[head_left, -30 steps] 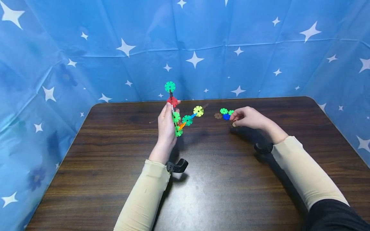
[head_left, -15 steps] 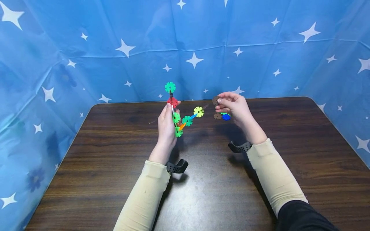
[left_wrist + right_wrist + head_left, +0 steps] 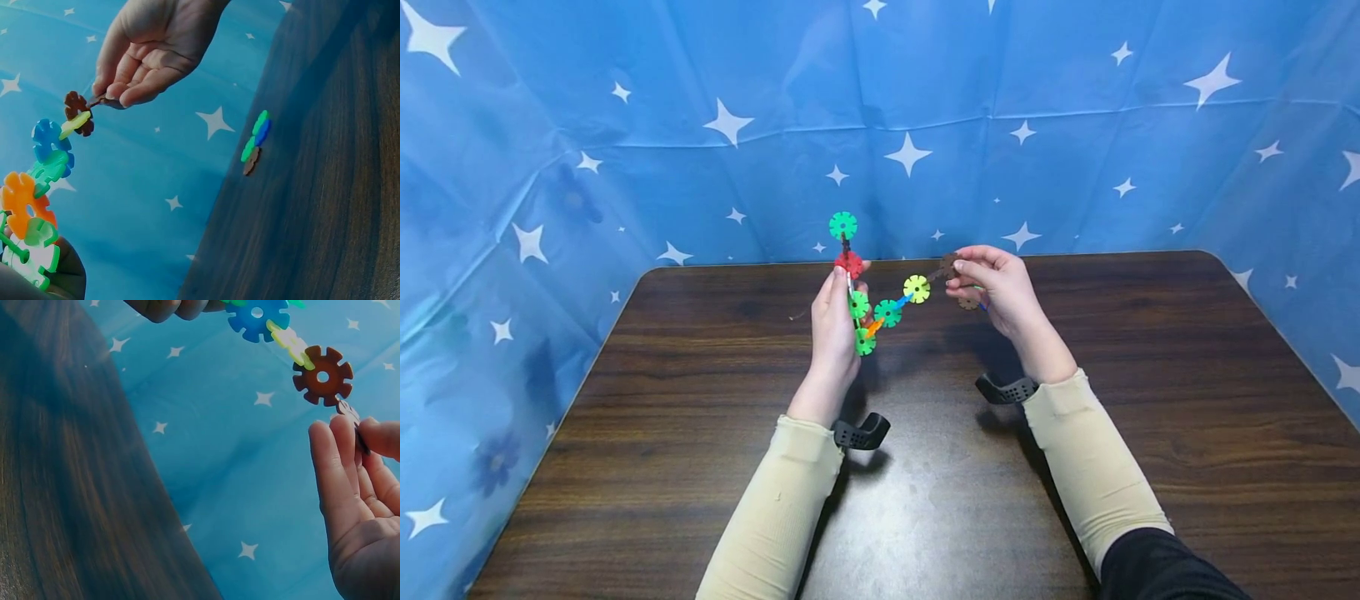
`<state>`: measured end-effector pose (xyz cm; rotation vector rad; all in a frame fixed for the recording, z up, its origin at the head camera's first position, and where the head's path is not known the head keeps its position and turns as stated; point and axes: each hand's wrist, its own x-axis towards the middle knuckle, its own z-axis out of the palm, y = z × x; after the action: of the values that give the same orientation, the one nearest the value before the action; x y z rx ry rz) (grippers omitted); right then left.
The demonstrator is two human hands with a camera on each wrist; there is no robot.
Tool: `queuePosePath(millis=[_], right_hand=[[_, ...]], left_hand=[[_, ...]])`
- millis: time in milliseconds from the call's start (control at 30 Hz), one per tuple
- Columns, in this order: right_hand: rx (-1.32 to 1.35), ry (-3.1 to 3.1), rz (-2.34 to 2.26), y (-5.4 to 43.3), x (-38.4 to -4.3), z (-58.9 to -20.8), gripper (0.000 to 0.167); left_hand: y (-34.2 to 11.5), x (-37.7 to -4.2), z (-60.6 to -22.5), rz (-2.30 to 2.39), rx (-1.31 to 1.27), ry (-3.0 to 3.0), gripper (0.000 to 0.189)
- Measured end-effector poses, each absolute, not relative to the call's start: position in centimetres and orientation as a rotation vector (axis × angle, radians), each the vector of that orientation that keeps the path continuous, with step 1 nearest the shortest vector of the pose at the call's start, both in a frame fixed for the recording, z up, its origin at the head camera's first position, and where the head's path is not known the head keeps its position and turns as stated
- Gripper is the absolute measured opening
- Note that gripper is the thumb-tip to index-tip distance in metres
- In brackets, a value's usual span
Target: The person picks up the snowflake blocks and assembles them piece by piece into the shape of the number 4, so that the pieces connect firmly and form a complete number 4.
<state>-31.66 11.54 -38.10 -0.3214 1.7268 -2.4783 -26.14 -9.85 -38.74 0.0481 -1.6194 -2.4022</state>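
My left hand (image 3: pixel 831 333) grips a chain of notched plastic snowflake discs, held up above the table. Its upper end has a green disc (image 3: pixel 843 218) above a red disc (image 3: pixel 849 266). Another arm runs rightward through an orange disc (image 3: pixel 17 194), a blue disc (image 3: pixel 247 325) and a yellow disc (image 3: pixel 911 293) to a brown disc (image 3: pixel 336 369). Between thumb and fingertips, my right hand (image 3: pixel 1003 292) pinches a second brown disc (image 3: pixel 347 410), edge-on to that end disc and right at its rim. The left palm hides part of the chain.
On the table (image 3: pixel 737 400) behind my right hand lie loose discs: two green ones (image 3: pixel 260 121), a blue one (image 3: pixel 264 132) and a brown one (image 3: pixel 252 161). A blue star-patterned curtain (image 3: pixel 775 183) hangs around the table's far and side edges.
My right hand has picked up a brown disc from the loose group and carried it leftward to the chain's brown end. The left hand has stayed nearly still.
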Motion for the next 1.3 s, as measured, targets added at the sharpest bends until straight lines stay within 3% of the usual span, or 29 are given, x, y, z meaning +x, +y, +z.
queuePosePath(millis=[967, 1300], right_hand=[[-0.508, 2.027, -2.364, 10.8, -31.0, -37.4, 0.014], [-0.345, 1.875, -2.495, 10.4, -30.7, -37.8, 0.01]], left_hand=[[-10.1, -26.4, -39.1, -2.305, 0.066, -1.707, 0.04], [-9.8, -26.2, -38.9, -2.329, 0.068, -1.72, 0.046]])
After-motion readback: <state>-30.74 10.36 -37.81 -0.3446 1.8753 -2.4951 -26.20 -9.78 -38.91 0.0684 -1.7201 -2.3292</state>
